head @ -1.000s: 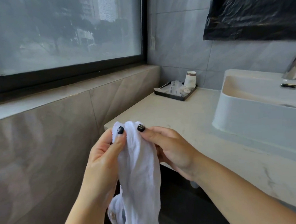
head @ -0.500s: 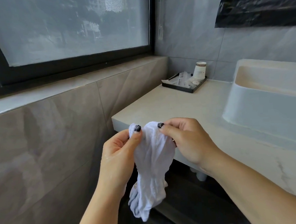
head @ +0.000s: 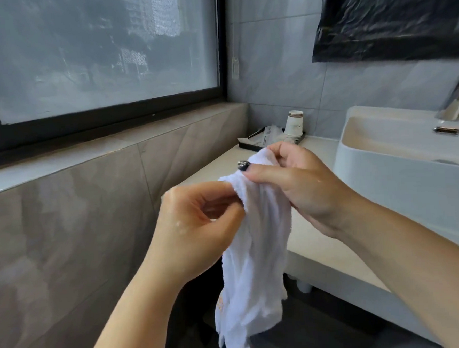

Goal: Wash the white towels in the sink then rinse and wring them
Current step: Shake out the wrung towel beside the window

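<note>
White towel [head: 254, 253] hangs bunched, top edge pinched by fingers of left hand [head: 196, 227] and right hand [head: 301, 185], left of sink [head: 401, 190].

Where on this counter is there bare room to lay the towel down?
The beige stone countertop is bare between the black amenity tray and the white rectangular basin. The back corner is crowded: the tray holds paper cups and packets.

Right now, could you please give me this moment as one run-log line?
left hand: pinching white towel | right hand: gripping its top edge | towel: hanging, clear of sink
</note>
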`<state>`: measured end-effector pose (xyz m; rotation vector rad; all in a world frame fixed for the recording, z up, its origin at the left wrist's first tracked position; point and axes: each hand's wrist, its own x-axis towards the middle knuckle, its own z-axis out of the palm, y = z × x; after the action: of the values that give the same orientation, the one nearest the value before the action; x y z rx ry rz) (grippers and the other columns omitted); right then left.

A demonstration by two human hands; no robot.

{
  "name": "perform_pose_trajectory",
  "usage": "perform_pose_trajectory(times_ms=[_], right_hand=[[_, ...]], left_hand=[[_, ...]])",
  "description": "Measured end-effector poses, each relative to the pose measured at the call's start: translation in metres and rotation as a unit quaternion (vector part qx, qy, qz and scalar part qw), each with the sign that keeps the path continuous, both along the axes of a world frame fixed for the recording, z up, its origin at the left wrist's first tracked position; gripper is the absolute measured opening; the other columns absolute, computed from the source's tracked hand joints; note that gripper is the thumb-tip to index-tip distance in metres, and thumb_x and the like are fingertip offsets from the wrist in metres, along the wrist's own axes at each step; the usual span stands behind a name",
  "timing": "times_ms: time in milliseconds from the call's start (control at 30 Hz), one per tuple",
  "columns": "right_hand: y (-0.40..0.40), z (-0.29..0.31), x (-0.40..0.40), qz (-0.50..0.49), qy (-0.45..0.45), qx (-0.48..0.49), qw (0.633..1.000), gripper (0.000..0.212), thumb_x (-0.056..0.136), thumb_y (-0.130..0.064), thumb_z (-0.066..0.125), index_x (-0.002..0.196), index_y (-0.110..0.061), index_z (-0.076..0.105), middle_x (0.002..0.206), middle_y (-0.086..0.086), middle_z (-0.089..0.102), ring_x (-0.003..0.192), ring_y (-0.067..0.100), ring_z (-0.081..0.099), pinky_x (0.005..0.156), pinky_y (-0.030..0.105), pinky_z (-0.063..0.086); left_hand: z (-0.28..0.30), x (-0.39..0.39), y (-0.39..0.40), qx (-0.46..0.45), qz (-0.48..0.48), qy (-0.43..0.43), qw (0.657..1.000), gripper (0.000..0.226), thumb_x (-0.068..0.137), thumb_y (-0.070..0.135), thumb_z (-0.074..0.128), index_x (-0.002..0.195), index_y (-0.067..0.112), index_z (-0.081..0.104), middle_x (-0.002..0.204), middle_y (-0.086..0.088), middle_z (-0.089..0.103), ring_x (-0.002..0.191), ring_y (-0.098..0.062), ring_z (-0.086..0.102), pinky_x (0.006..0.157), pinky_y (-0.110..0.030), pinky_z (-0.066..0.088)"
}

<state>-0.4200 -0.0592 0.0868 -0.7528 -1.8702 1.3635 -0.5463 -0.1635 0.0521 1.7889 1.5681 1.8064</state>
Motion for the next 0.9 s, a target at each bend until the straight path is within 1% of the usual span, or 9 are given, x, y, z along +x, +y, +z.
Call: perform_pose_trajectory(times_ms=[133,200,333,400,533,633,733,800,900], right_hand=[[0.004,0.033,0.014,0.009,0.038,0.041,0.998,0.017,0.073,-0.005,0.072,0.085,-0.009,0.061,0.074,-0.002,0.065,0.069,0.011,0.062,0.065,0.025,0.049],[0.006,0.056,0.018,0.035,0.036,0.069,0.996,0.016,0.074,0.003,0.067,0.073,-0.012,0.059,0.063,-0.004,0.062,0.058,0.009,0.057,0.056,0.021,0.045],[0.003,0.101,0.020,0.066,-0.027,0.164,0.984,0.019,0.076,0.006,0.061,0.067,-0.010,0.058,0.055,-0.003,0.058,0.051,0.010,0.052,0.049,0.019,0.041],[0.002,0.122,0.022,0.043,-0.062,0.216,0.974,0.016,0.075,0.002,0.063,0.066,-0.010,0.061,0.055,-0.002,0.057,0.051,0.010,0.050,0.048,0.018,0.040],[0.011,0.149,0.035,-0.014,-0.082,0.274,0.958,0.006,0.078,-0.009,0.065,0.073,-0.006,0.067,0.060,-0.002,0.056,0.055,0.006,0.050,0.053,0.019,0.040],[0.021,0.149,0.047,-0.053,-0.051,0.255,0.964,0.013,0.085,-0.017,0.064,0.081,-0.005,0.064,0.062,-0.001,0.052,0.057,0.008,0.046,0.056,0.021,0.038],[0.024,0.130,0.059,-0.185,-0.035,0.239,0.953,0.031,0.086,-0.038,0.064,0.084,-0.007,0.063,0.068,0.002,0.060,0.062,0.015,0.056,0.065,0.038,0.050],[0.014,0.113,0.067,-0.220,-0.019,0.187,0.957,0.039,0.086,-0.044,0.059,0.073,-0.007,0.059,0.062,0.006,0.057,0.059,0.022,0.059,0.065,0.043,0.053],[-0.005,0.089,0.066,-0.077,0.012,0.040,0.996,0.059,0.093,-0.052,0.045,0.073,0.000,0.065,0.069,0.013,0.063,0.065,0.025,0.061,0.069,0.039,0.052]], left_hand=[[0.011,-0.001,0.006,0.103,0.050,-0.112,0.987,0.017,0.071,0.003,0.057,0.077,0.012,0.071,0.069,0.001,0.074,0.068,-0.012,0.073,0.066,-0.021,0.056],[0.017,-0.007,0.014,0.070,-0.001,-0.168,0.983,0.019,0.073,0.007,0.058,0.089,0.009,0.068,0.080,-0.002,0.076,0.080,-0.013,0.072,0.071,-0.024,0.056],[0.034,-0.004,0.033,-0.057,-0.193,-0.157,0.967,0.041,0.085,0.012,0.051,0.124,0.006,0.060,0.114,-0.011,0.070,0.103,-0.022,0.065,0.083,-0.031,0.052],[0.050,0.003,0.040,-0.084,-0.241,-0.173,0.951,0.039,0.088,0.012,0.048,0.123,-0.004,0.056,0.099,-0.017,0.067,0.090,-0.030,0.063,0.077,-0.038,0.050],[0.083,0.023,0.052,-0.061,-0.264,-0.226,0.936,0.020,0.097,0.004,0.046,0.110,-0.003,0.059,0.061,0.004,0.060,0.053,-0.010,0.055,0.050,-0.021,0.044],[0.110,0.038,0.054,-0.032,-0.259,-0.294,0.920,0.027,0.101,0.015,0.047,0.114,-0.002,0.063,0.073,-0.003,0.067,0.063,-0.014,0.064,0.056,-0.023,0.052],[0.124,0.050,0.055,-0.008,-0.202,-0.351,0.914,0.044,0.100,0.028,0.054,0.123,-0.008,0.059,0.116,-0.029,0.066,0.106,-0.041,0.067,0.094,-0.051,0.053],[0.124,0.052,0.055,0.012,-0.153,-0.354,0.923,0.042,0.100,0.028,0.056,0.117,-0.010,0.060,0.109,-0.032,0.066,0.094,-0.041,0.066,0.090,-0.052,0.053],[0.119,0.050,0.048,0.023,-0.117,-0.296,0.948,0.025,0.098,0.026,0.060,0.096,0.002,0.067,0.083,-0.015,0.066,0.076,-0.027,0.062,0.073,-0.040,0.050]])
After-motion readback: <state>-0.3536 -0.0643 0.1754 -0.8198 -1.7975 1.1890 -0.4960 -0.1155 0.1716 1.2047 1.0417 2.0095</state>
